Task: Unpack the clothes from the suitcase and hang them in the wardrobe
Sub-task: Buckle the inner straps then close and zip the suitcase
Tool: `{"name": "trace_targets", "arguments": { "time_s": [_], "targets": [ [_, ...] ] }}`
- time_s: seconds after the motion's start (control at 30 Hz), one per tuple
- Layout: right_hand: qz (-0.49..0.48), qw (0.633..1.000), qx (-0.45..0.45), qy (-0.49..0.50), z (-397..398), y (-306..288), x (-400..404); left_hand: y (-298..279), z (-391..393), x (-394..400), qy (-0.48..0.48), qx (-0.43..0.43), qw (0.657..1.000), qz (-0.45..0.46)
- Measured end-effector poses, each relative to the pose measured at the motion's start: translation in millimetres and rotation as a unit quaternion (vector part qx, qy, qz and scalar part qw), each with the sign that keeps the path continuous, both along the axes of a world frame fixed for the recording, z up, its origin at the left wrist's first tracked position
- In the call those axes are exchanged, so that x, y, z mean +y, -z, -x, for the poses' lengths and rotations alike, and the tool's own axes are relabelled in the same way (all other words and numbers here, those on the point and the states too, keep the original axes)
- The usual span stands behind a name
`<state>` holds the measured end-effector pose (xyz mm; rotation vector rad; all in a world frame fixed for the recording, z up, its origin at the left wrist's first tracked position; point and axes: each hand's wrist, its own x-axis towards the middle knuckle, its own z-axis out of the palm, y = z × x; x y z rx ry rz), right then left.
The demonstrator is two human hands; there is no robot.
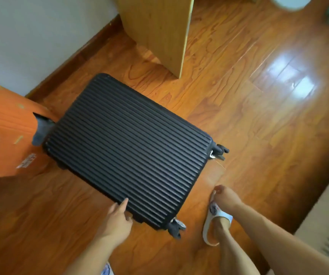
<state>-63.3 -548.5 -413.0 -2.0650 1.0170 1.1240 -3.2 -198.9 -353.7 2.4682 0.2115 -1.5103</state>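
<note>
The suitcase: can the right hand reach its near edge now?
Probably yes. The right hand hangs free beside the suitcase, with only bare floor between; the left hand already touches that edge.

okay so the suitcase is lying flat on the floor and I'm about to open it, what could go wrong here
1. The suitcase lies shut with its far end against the orange box, so the opening lid could knock into it.
2. The left hand touches the near edge; fingers could get pinched there.
3. Your slippered foot stands close to the wheels on the glossy floor; tripping or slipping seems possible.
</note>
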Motion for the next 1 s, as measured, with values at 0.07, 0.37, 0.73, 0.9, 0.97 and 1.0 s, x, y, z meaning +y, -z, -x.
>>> {"name": "trace_targets", "arguments": {
  "time_s": [0.07,0.37,0.73,0.9,0.97,1.0],
  "targets": [
    [0.039,0.993,-0.031,0.106,33,-2,20,7,7,18,0.078,-0.036,0.996,0.020],
    [-0.078,0.747,-0.079,0.655,163,49,193,86,31,55,0.572,-0.255,0.777,0.065],
    [-0.133,0.629,-0.202,0.738,153,260,205,179,-27,-92,0.662,-0.476,0.562,0.142],
    [-0.140,0.657,-0.259,0.694,140,274,204,191,-35,-153,0.648,-0.511,0.547,0.138],
    [-0.139,0.682,-0.254,0.672,140,267,215,186,-38,-147,0.655,-0.499,0.546,0.154],
    [-0.131,0.689,-0.265,0.661,136,262,219,181,-39,-144,0.658,-0.489,0.547,0.168]
  ]
}}
